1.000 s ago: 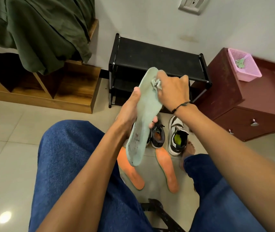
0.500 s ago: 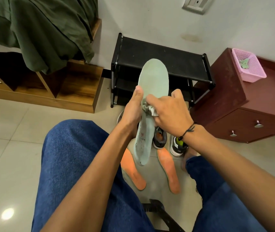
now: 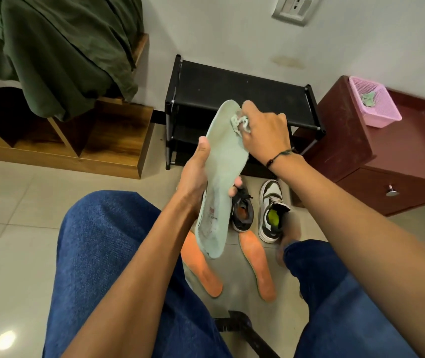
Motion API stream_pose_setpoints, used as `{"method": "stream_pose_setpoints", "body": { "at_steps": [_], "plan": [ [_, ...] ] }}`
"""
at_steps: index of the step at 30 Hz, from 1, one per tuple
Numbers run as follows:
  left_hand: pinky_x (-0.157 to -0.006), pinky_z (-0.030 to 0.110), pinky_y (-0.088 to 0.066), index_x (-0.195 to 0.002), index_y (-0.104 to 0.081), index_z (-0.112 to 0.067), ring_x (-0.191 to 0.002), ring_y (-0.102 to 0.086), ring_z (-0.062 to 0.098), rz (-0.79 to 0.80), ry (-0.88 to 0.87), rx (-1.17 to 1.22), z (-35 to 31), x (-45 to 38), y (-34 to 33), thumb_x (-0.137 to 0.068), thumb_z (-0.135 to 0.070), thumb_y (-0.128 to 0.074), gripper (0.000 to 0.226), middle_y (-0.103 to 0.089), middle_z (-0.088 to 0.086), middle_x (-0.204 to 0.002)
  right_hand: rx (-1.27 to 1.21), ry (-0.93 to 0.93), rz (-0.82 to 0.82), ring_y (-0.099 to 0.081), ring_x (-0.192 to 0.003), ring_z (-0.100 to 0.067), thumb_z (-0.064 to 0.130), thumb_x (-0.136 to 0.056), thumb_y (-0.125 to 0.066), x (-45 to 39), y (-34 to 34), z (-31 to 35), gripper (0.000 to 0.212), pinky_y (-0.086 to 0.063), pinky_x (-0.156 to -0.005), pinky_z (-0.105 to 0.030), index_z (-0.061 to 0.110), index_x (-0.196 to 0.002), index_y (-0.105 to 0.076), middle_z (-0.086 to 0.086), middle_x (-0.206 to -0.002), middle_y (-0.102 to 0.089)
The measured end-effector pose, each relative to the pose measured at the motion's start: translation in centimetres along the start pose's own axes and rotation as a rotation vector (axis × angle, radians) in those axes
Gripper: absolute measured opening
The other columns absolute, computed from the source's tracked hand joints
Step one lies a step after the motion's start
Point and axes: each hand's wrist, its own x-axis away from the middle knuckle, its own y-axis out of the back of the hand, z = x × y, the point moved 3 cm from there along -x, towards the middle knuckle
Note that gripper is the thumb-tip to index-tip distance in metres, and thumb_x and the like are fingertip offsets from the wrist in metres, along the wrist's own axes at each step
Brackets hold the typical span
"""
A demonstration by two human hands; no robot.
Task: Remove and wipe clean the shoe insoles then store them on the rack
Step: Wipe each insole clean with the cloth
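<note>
Two hands are busy with one pale green insole [image 3: 223, 177], held up on a slant in front of the seated person's knees. From the head view, the left hand [image 3: 196, 177] grips the insole about its middle, thumb on the near edge and fingertips curled round the far edge. The right hand [image 3: 263, 133] is closed on a small crumpled cloth [image 3: 240, 122], pressing it against the toe end of the insole.

Wiping looks to be the step in hand, and the heel end below the left hand shows dark scuffs, so I would judge the cloth has to travel down that way next, with the left hand shifting its hold to free the middle.

Below the hands, two orange insoles [image 3: 202, 267] lie flat on the floor tiles, neither on the rack. Beyond them stand a black sneaker [image 3: 242, 213] and a white sneaker [image 3: 271, 210], the white one showing a yellow-green lining inside. Past the right hand stands the black shoe rack [image 3: 245, 91], its top shelf bare.

A small red mark and some print sit near the insole's heel, too small to read. No brand is legible on the sneakers.
</note>
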Motion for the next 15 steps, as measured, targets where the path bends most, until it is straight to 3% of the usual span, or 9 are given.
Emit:
{"method": "stream_pose_setpoints", "body": {
  "at_steps": [4, 7, 10, 12, 15],
  "plan": [
    [-0.043, 0.026, -0.047, -0.128, -0.048, 0.005, -0.047, -0.053, 0.025, 0.01, 0.067, 0.049, 0.2, -0.1, 0.4, -0.091, -0.067, -0.015, 0.087, -0.055, 0.023, -0.077, -0.12, -0.112, -0.039, -0.058, -0.091, -0.035, 0.018, -0.093, -0.043, -1.9, 0.3, -1.3, 0.017, -0.034, -0.081, -0.038, 0.012, -0.107, -0.05, -0.01, -0.092, -0.066],
    [-0.045, 0.028, -0.047, -0.107, -0.067, -0.006, -0.053, -0.051, 0.027, -0.043, 0.069, 0.093, 0.6, -0.5, 0.8, -0.092, -0.067, -0.015, 0.081, -0.052, 0.028, -0.095, -0.261, -0.142, -0.15, -0.059, -0.087, -0.034, 0.016, -0.091, -0.046, -1.7, 1.3, -1.1, 0.015, -0.041, -0.078, -0.04, 0.009, -0.101, -0.054, -0.01, -0.091, -0.066],
    [-0.046, 0.029, -0.048, -0.095, -0.071, -0.01, -0.052, -0.055, 0.029, -0.081, 0.024, -0.006, 0.3, -0.6, 0.6, -0.095, -0.061, -0.01, 0.079, -0.062, 0.022, -0.078, -0.362, 0.048, -0.126, -0.059, -0.075, -0.034, 0.019, -0.086, -0.05, 0.8, 2.0, 1.2, 0.015, -0.043, -0.077, -0.042, 0.009, -0.095, -0.055, -0.009, -0.079, -0.065],
    [-0.043, 0.027, -0.05, -0.095, -0.062, -0.009, -0.049, -0.061, 0.022, -0.136, -0.035, -0.089, -0.1, -0.5, 0.3, -0.1, -0.05, -0.01, 0.067, -0.068, 0.01, -0.065, -0.22, 0.219, -0.012, -0.057, -0.065, -0.031, 0.018, -0.086, -0.052, 3.0, 1.1, 3.0, 0.013, -0.036, -0.078, -0.04, 0.01, -0.096, -0.054, -0.004, -0.067, -0.062],
    [-0.05, 0.024, -0.054, -0.093, -0.06, -0.012, -0.055, -0.067, 0.013, -0.121, -0.049, -0.084, 0.1, -0.2, 0.1, -0.102, -0.044, -0.014, 0.057, -0.071, 0.002, -0.066, -0.014, 0.301, -0.041, -0.051, -0.045, -0.027, 0.008, -0.077, -0.06, 4.7, -0.1, 4.0, 0.014, -0.029, -0.067, -0.035, 0.01, -0.089, -0.054, -0.001, -0.051, -0.058]
  ]
}}
